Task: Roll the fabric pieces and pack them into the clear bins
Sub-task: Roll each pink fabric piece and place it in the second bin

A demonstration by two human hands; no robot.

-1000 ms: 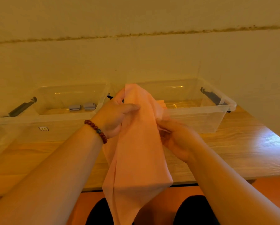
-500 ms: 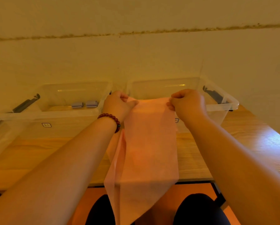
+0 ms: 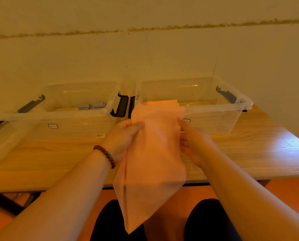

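We've got the pink fabric (image 3: 154, 153) held up in the air over the near edge of the bench (image 3: 41, 159), approx. mid-bench, w/ its top in front of the right bin's (image 3: 214, 108) near-left corner and its tail hanging past the bench edge toward the lap. Left hand (image 3: 122, 138) grips the cloth's left side, thumb across the front. Right hand (image 3: 192, 145) is clamped on the right side, but its fingers are mostly behind the cloth, so we can't tell the exact pinch. Left bin (image 3: 72, 129) has two small grey rolls (image 3: 91, 106) toward its back-right. Whether the orange bit at the fabric's top lies inside the right bin, can't tell. We judge this as the squaring-up step before rolling, i.e. no roll started yet. To do it well: match the long edges, keep even tension btw both hands, make the strip narrower than the bin, then lay it flat on the bench and roll tight from one end. The cloth looks thin and limp, so it'll prob. slip if slack.
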